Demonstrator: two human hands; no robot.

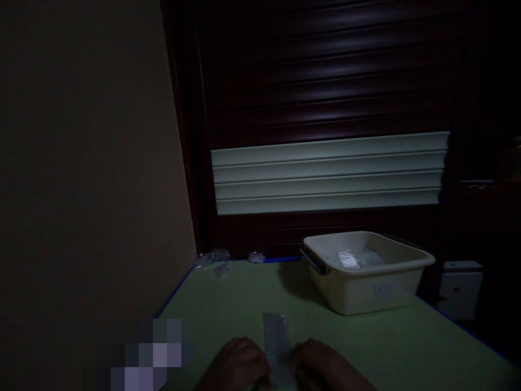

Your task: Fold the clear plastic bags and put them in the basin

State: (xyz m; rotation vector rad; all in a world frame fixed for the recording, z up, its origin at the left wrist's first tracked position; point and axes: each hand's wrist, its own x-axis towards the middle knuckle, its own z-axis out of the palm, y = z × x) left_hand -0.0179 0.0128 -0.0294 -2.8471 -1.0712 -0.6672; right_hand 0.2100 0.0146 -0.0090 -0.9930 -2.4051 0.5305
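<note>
Both of my hands rest at the bottom edge of the head view on a green table [366,342]. My left hand [238,364] and my right hand [325,366] sit on either side of a narrow clear plastic bag [277,339] that lies flat and points away from me. Each hand's fingers are curled onto the near end of the bag. The scene is very dim and the fingertips are hard to make out.
A cream plastic tub [366,290] with clear bags inside stands at the right back of the table. Several small clear bags [214,259] lie at the far left corner by the wall. A dark shutter with a pale band fills the background. A white box [459,288] stands beyond the table's right edge.
</note>
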